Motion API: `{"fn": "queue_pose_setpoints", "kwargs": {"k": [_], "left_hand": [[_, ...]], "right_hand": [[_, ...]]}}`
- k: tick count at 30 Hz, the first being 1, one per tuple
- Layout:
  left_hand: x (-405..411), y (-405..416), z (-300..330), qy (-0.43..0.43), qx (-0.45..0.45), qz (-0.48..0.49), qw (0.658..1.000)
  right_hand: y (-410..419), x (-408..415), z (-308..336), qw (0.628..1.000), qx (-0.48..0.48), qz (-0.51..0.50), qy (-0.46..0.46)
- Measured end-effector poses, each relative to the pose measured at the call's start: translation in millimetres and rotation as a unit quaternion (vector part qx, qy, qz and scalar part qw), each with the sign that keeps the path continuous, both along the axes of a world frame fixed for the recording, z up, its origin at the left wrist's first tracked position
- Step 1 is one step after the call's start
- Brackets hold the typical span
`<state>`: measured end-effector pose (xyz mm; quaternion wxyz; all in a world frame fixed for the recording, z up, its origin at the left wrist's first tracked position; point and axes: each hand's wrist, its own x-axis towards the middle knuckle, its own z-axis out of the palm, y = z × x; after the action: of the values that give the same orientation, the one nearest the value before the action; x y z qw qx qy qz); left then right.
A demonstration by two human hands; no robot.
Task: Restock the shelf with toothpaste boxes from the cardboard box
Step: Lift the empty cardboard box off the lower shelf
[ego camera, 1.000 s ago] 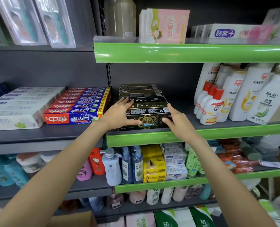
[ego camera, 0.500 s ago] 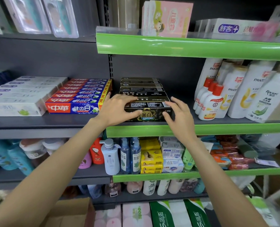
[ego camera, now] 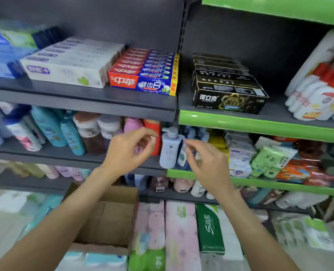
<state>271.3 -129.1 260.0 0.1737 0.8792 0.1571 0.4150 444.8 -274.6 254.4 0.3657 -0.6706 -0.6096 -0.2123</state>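
Hovering in the middle of the frame, two bare hands hang in front of the lower shelves, holding nothing. The left hand (ego camera: 126, 153) has its fingers loosely curled, thumb and forefinger close together but pinching nothing. The right hand (ego camera: 207, 163) sits just beside it, fingers likewise relaxed and empty.

Above them, right of centre, a row of black toothpaste boxes with gold lettering (ego camera: 228, 89) lies lined up front to back on the grey shelf with a green front edge (ego camera: 260, 126). The frontmost box sits close to that green edge.

To the left, on a neighbouring grey shelf (ego camera: 80, 98), lies a row of red and blue toothpaste boxes (ego camera: 144, 75). Just beside them, further left, is a row of white toothpaste boxes (ego camera: 72, 63).

At the lower centre of the frame, beneath the left forearm, an open brown cardboard box (ego camera: 107, 218) stands on the floor. The part of its inside that shows is bare cardboard.

At the right edge of the frame, white bottles with red caps (ego camera: 318, 96) lean on the green-edged shelf, apart from the black boxes. One shelf down, behind the hands, a pale blue pump bottle (ego camera: 169, 149) stands upright, with teal bottles (ego camera: 51, 130) further left. Pink and green packs of tissue (ego camera: 181, 235) fill the bottom of the frame beside the cardboard box.
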Motion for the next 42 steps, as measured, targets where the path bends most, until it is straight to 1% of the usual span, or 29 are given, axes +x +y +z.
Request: {"fn": "queue_pose_setpoints", "kwargs": {"k": [2, 4, 5, 8, 10, 11, 13, 14, 16, 18, 19, 21, 23, 24, 26, 28, 30, 32, 34, 38, 40, 42], "left_hand": [[-37, 15, -34, 0.056, -0.061, 0.014, 0.996], [-73, 33, -66, 0.109, -0.135, 0.028, 0.984], [-89, 44, -82, 0.131, -0.175, 0.034, 0.975], [-134, 74, -123, 0.174, -0.299, 0.059, 0.936], [-162, 91, -151, 0.201, -0.366, 0.096, 0.904], [-177, 98, -168, 0.211, -0.395, 0.119, 0.886], [-206, 107, -203, 0.226, -0.451, 0.158, 0.849], [-220, 110, -222, 0.242, -0.461, 0.177, 0.835], [-246, 116, -259, 0.274, -0.443, 0.224, 0.824], [-266, 122, -293, 0.289, -0.422, 0.281, 0.812], [-272, 124, -306, 0.296, -0.420, 0.308, 0.801], [-278, 129, -330, 0.315, -0.443, 0.343, 0.766], [-281, 131, -349, 0.338, -0.484, 0.331, 0.736], [-281, 130, -356, 0.358, -0.490, 0.314, 0.730], [-280, 127, -364, 0.401, -0.458, 0.305, 0.733], [-281, 120, -361, 0.413, -0.411, 0.321, 0.747], [-289, 111, -349, 0.402, -0.384, 0.330, 0.763], [-304, 97, -332, 0.380, -0.383, 0.333, 0.774], [-326, 80, -314, 0.356, -0.389, 0.345, 0.777], [-380, 31, -285, 0.316, -0.411, 0.414, 0.748], [-411, -6, -276, 0.268, -0.443, 0.447, 0.729], [-441, -48, -272, 0.215, -0.475, 0.489, 0.699]], "right_hand": [[10, -31, -32, 0.996, -0.082, -0.005, 0.035], [24, -59, -66, 0.979, -0.172, -0.018, 0.112], [32, -72, -84, 0.964, -0.214, -0.023, 0.158], [55, -107, -131, 0.907, -0.308, -0.040, 0.285], [67, -129, -157, 0.857, -0.353, -0.067, 0.369], [71, -140, -170, 0.833, -0.377, -0.079, 0.397], [75, -159, -197, 0.799, -0.413, -0.107, 0.425], [76, -166, -212, 0.786, -0.418, -0.123, 0.438], [78, -177, -242, 0.766, -0.426, -0.155, 0.456], [83, -182, -270, 0.754, -0.439, -0.183, 0.453], [85, -184, -283, 0.749, -0.445, -0.198, 0.449], [89, -187, -308, 0.744, -0.455, -0.223, 0.434], [90, -190, -327, 0.741, -0.471, -0.236, 0.417], [89, -191, -335, 0.740, -0.479, -0.241, 0.406], [86, -193, -343, 0.743, -0.491, -0.245, 0.383], [81, -195, -345, 0.755, -0.485, -0.236, 0.372], [77, -196, -338, 0.760, -0.471, -0.231, 0.383], [74, -198, -322, 0.764, -0.460, -0.219, 0.397], [70, -206, -302, 0.774, -0.450, -0.185, 0.406], [69, -230, -274, 0.797, -0.438, -0.088, 0.406], [69, -249, -271, 0.798, -0.462, -0.036, 0.386], [71, -275, -271, 0.790, -0.498, 0.014, 0.357]]}}
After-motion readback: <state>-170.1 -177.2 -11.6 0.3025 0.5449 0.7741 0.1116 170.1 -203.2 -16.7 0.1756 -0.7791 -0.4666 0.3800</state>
